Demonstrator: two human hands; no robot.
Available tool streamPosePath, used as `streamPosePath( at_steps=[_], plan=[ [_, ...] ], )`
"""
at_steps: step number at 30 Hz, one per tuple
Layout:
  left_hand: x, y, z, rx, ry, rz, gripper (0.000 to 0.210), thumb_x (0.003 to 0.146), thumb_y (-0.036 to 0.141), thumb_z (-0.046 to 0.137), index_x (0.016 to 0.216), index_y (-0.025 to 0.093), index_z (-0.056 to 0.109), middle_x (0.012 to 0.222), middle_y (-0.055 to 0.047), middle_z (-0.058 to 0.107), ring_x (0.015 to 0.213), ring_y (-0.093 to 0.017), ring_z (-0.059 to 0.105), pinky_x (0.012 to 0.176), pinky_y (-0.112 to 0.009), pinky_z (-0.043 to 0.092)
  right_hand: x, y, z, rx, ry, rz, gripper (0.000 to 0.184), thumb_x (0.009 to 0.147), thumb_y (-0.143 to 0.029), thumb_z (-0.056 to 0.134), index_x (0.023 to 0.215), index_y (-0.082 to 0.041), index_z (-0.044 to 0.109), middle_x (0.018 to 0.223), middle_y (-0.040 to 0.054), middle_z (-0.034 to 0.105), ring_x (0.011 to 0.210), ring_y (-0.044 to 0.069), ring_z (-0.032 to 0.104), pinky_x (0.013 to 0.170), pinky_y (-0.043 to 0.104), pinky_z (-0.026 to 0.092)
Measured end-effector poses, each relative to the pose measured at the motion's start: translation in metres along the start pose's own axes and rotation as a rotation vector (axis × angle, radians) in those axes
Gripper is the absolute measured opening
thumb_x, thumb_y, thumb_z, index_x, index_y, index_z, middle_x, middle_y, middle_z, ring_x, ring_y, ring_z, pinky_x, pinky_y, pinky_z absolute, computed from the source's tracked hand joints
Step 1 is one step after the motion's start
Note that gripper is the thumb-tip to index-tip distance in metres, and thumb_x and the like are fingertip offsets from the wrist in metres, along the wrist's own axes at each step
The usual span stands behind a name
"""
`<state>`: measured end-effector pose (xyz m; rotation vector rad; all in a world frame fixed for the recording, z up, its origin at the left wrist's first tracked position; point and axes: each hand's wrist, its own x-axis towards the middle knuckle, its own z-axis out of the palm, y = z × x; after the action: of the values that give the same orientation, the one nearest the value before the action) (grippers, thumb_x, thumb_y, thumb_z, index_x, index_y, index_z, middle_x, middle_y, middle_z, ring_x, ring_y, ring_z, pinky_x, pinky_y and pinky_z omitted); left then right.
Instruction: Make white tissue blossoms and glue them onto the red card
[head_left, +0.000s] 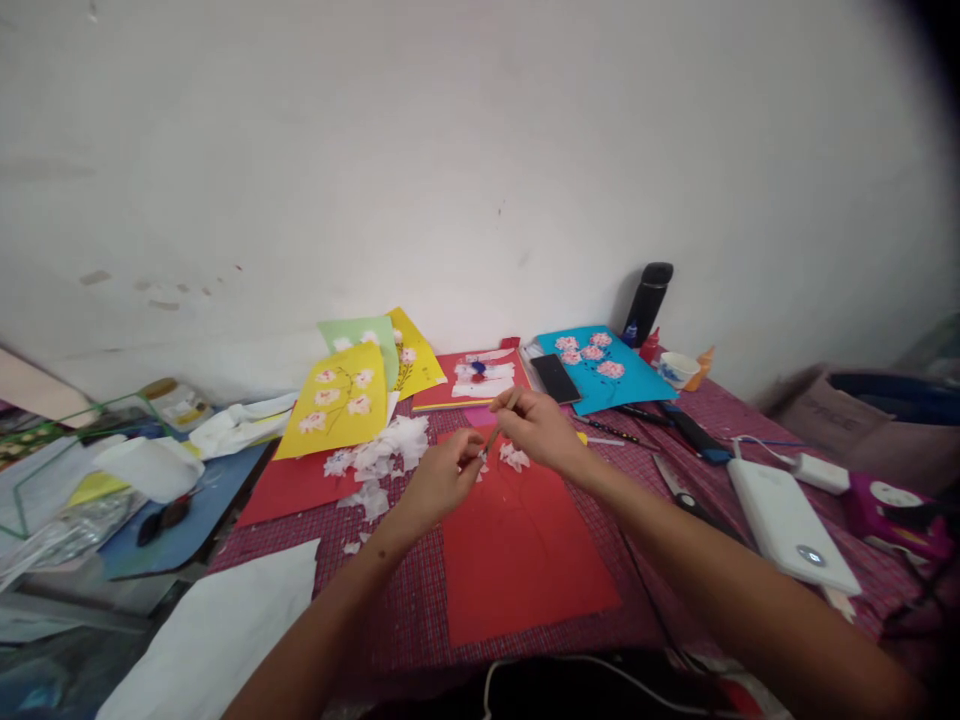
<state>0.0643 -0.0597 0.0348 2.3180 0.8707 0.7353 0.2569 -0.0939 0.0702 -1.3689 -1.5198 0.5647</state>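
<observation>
My right hand (536,428) is closed on a thin brownish stick (493,437) that slants down toward my left hand. My left hand (448,472) has its fingertips pinched at the stick's lower end, apparently on a small scrap of white tissue paper, too small to make out clearly. Both hands are over the top part of a red sheet of paper (525,560). A crumpled white and pink tissue flower (514,457) lies on that sheet just under my right hand. To the left of my left hand is a pile of torn white tissue (394,447).
Yellow sheet with tissue flowers (343,395) lies back left; blue one (630,375) back right. Behind my hands, a paint-stained tissue (484,377) rests near a black phone (556,378). Scissors (686,500), a white power bank (791,525) and a black bottle (649,300) are on the right.
</observation>
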Motion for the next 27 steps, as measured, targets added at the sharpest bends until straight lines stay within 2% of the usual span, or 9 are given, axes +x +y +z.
streamPosePath(
  at_steps=[5,10,18,27],
  plan=[
    [0.024,-0.012,0.014,0.324,-0.106,-0.031,0.020,0.088,0.013,0.050,0.106,0.019,0.055,0.094,-0.005,0.072,0.085,-0.020,0.069,0.069,-0.027,0.047,0.018,0.014,0.002,-0.115,-0.189,0.039,0.014,0.083,-0.019,0.053,0.073,-0.017,0.062,0.056,-0.0027,0.061,0.049,0.011,0.052,0.048,0.021,0.035],
    [0.037,-0.020,0.029,0.419,-0.160,-0.058,0.027,0.083,0.013,0.053,0.109,0.017,0.057,0.097,-0.009,0.072,0.086,-0.023,0.069,0.070,-0.029,0.047,0.021,0.022,0.002,-0.253,-0.304,0.061,0.023,0.085,-0.017,0.053,0.071,-0.014,0.070,0.058,0.0011,0.067,0.052,0.011,0.055,0.050,0.021,0.034],
    [0.055,-0.026,0.047,0.518,-0.218,-0.090,0.020,0.085,0.014,0.052,0.103,0.015,0.061,0.095,-0.014,0.073,0.086,-0.027,0.070,0.072,-0.031,0.048,0.026,0.030,0.003,-0.423,-0.335,0.078,0.026,0.086,-0.015,0.053,0.072,-0.012,0.075,0.060,0.0039,0.069,0.054,0.013,0.056,0.051,0.022,0.032],
    [0.055,-0.024,0.051,0.489,-0.239,-0.070,0.025,0.087,0.012,0.050,0.110,0.019,0.058,0.101,-0.010,0.073,0.093,-0.024,0.070,0.075,-0.029,0.048,0.025,0.050,0.001,-0.519,-0.314,0.071,0.023,0.087,-0.016,0.053,0.080,-0.013,0.075,0.076,0.0075,0.076,0.064,0.015,0.063,0.055,0.022,0.036]
  ],
)
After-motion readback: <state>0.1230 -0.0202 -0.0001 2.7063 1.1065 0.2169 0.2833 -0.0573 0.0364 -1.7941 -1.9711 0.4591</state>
